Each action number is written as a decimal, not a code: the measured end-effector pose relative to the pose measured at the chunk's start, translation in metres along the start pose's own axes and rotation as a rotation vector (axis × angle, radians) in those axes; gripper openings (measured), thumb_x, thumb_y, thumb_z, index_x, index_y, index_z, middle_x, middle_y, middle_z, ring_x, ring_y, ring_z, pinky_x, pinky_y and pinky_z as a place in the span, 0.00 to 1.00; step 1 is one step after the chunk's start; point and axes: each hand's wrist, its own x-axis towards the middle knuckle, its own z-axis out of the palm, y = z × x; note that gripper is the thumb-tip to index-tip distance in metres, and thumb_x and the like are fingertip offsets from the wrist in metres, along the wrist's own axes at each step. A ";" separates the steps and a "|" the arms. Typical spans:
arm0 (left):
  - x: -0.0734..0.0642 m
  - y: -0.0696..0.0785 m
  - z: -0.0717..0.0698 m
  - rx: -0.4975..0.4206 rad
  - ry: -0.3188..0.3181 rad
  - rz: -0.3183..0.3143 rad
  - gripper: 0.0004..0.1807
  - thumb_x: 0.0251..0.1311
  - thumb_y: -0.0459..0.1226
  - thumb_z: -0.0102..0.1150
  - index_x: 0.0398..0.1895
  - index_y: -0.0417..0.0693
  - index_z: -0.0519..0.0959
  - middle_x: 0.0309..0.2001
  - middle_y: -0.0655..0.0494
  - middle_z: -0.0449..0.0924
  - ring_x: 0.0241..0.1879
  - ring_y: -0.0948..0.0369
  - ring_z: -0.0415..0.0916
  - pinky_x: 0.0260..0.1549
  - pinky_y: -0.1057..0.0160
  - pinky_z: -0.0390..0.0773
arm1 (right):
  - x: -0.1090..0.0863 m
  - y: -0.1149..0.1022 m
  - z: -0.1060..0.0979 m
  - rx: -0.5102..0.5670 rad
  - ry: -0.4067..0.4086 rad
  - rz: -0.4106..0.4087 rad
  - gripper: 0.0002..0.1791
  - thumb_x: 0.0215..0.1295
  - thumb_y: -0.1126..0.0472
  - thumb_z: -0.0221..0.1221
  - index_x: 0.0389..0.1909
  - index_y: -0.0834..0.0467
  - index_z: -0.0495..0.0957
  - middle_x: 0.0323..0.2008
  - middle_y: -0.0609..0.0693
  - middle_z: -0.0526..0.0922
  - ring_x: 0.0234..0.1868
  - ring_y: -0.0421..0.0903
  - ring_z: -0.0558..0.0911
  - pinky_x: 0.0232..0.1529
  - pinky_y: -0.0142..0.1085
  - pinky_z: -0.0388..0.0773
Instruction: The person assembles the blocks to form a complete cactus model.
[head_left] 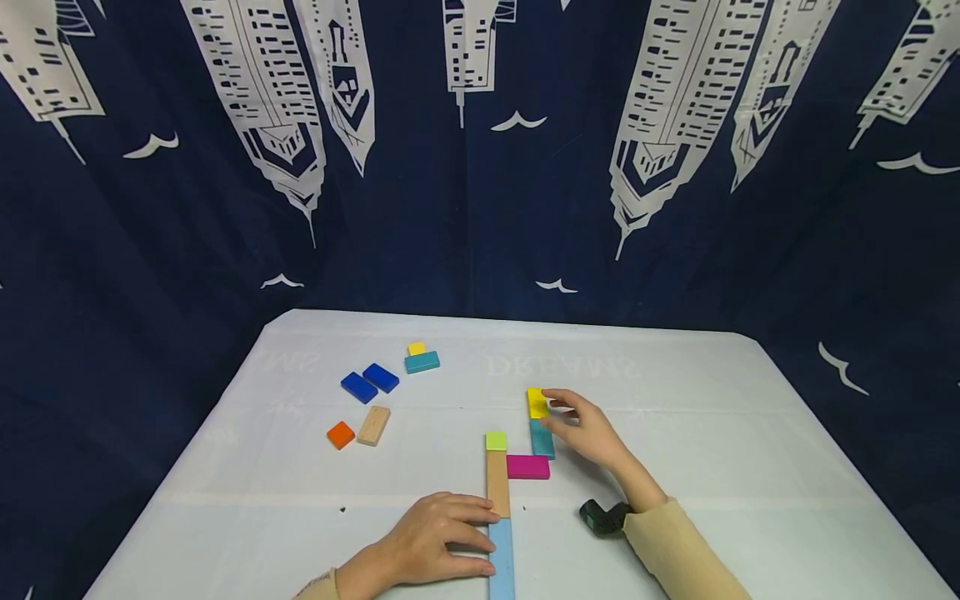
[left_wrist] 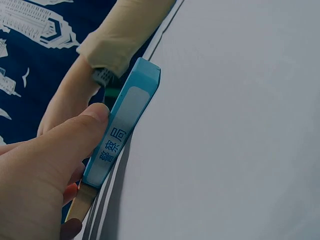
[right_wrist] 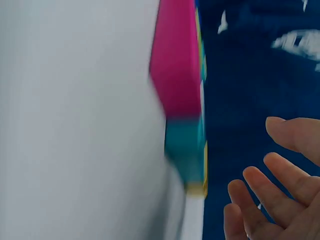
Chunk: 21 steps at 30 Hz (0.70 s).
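My left hand (head_left: 442,542) rests its fingertips along the left side of a light blue block (head_left: 502,567), which has printed characters on its face in the left wrist view. Beyond it in line lie a tan block (head_left: 498,483) and a lime green cube (head_left: 496,441). A magenta block (head_left: 528,467) sticks out rightward from the line's upper part. At its far right end stands a teal block (head_left: 541,440), followed by a yellow block (head_left: 536,406). Beside those two is my right hand (head_left: 592,429), fingers spread and holding nothing; the right wrist view shows it apart from the blocks.
Loose blocks lie at the back left: an orange cube (head_left: 341,435), a wooden block (head_left: 373,426), two dark blue blocks (head_left: 381,377), and a teal block (head_left: 422,362) touching a small yellow block (head_left: 416,348). A dark blue printed cloth (head_left: 465,250) hangs behind the white table (head_left: 225,517).
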 end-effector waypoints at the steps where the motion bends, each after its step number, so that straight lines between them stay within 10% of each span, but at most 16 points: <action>1: 0.000 0.000 0.000 0.001 -0.002 -0.002 0.13 0.58 0.53 0.60 0.36 0.60 0.87 0.50 0.67 0.80 0.56 0.68 0.71 0.51 0.69 0.71 | -0.005 -0.003 0.002 0.016 -0.016 -0.023 0.24 0.61 0.61 0.61 0.58 0.62 0.71 0.56 0.58 0.75 0.55 0.56 0.74 0.55 0.51 0.70; 13: 0.000 -0.002 0.000 0.031 0.014 0.021 0.13 0.57 0.54 0.60 0.34 0.61 0.87 0.49 0.65 0.80 0.55 0.67 0.72 0.51 0.69 0.70 | -0.062 -0.031 0.031 0.229 -0.276 -0.244 0.20 0.61 0.58 0.62 0.53 0.61 0.76 0.51 0.54 0.79 0.50 0.50 0.78 0.47 0.40 0.76; 21: 0.000 -0.002 0.000 0.026 0.005 0.010 0.13 0.58 0.54 0.60 0.34 0.60 0.87 0.49 0.65 0.80 0.55 0.68 0.71 0.51 0.69 0.71 | -0.080 -0.026 0.044 0.214 -0.242 -0.359 0.19 0.56 0.59 0.66 0.49 0.59 0.78 0.45 0.51 0.82 0.43 0.47 0.79 0.42 0.37 0.78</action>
